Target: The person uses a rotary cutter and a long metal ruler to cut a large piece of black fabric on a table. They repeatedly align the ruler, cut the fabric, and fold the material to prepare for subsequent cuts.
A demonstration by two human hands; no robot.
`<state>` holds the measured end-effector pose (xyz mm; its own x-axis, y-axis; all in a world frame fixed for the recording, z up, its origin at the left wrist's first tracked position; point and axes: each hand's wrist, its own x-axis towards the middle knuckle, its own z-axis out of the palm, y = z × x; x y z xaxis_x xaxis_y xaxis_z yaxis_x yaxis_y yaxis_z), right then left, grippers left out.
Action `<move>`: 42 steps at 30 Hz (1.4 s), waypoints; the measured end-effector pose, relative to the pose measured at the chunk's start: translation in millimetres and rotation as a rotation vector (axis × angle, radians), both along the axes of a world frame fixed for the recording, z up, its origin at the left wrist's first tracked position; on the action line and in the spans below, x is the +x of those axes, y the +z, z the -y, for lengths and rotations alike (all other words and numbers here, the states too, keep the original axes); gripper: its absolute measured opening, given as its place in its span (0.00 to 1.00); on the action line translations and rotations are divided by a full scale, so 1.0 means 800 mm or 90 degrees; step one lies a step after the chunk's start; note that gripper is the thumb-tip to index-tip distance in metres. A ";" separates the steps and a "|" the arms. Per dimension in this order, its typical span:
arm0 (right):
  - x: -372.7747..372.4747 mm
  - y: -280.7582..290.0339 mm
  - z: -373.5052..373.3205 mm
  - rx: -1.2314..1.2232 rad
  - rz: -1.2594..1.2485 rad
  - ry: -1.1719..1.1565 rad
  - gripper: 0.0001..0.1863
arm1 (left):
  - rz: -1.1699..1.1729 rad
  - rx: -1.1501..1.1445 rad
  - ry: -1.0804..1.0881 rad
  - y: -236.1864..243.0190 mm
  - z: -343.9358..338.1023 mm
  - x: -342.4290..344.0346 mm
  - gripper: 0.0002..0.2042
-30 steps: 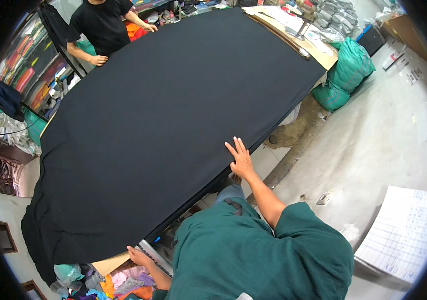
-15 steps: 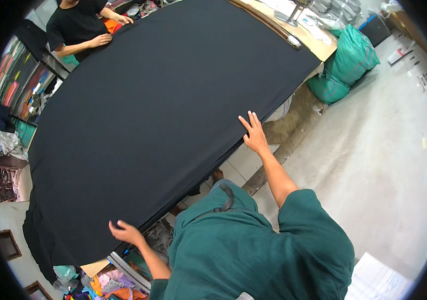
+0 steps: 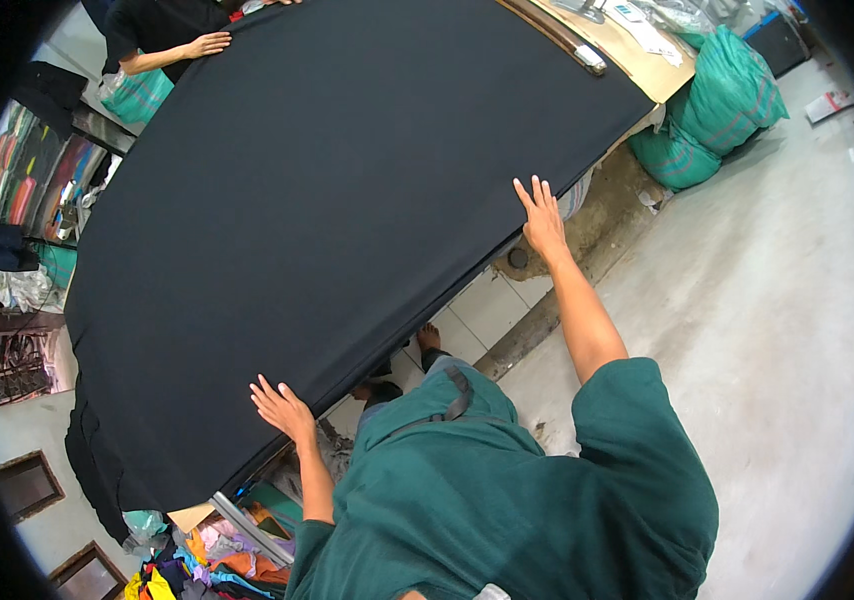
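in the head view, a broad black cloth (image 3: 327,190) is spread over the bench (image 3: 669,82), covering most of its top and hanging over the near edge; a bare strip of the bench shows at the upper right. the left hand (image 3: 285,408) is over the cloth near its lower end, just inside that edge — fingers spread, grasping nothing. the right hand (image 3: 544,225) is farther up the same edge, also released, with its fingers fanned over the cloth and its wrist outside the border. whether either palm is pressing or only skimming, i cannot tell.

the work in hand looks like smoothing. to do it well, i would keep both palms flat and the pressure light and even, and stroke along the edge or outward to it, so the cloth is neither stretched nor dragged askew. the soft ridge along the near edge deserves the first pass; the bunched folds (image 3: 99,455) at the left end call for lifting and easing rather than pushing. across the bench a co-worker's hand (image 3: 209,44) rests at the far edge, so any pull should be gentle — a hard tug could shift that side too.

a dark brown bar (image 3: 559,38) lies on the cloth at the upper right, beside the bare strip; strokes are best ended short of it.
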<state>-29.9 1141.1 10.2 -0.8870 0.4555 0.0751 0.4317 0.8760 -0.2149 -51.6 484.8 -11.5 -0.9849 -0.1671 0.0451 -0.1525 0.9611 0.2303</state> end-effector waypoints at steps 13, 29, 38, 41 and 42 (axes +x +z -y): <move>0.027 -0.006 0.047 0.142 -0.066 -0.001 0.30 | 0.062 -0.020 -0.104 0.025 -0.043 0.063 0.32; 0.102 0.596 0.638 -0.756 -0.227 1.602 0.21 | -0.197 -0.101 -0.368 0.536 0.068 -0.260 0.14; 0.072 0.589 0.683 -0.733 -0.102 1.743 0.18 | -0.391 -0.086 -0.316 0.697 0.113 -0.221 0.12; 0.087 0.597 0.670 -0.763 -0.069 1.808 0.17 | -0.404 -0.193 -0.272 0.766 0.159 -0.166 0.13; 0.081 0.595 0.665 -0.773 -0.056 1.806 0.17 | -0.411 -0.197 -0.263 0.781 0.174 -0.172 0.13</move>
<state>34.9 609.4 486.5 0.5242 -0.4735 0.7078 -0.2068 -0.8771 -0.4336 -189.5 345.9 613.7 -0.7284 0.3160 0.6080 0.2995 0.9449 -0.1322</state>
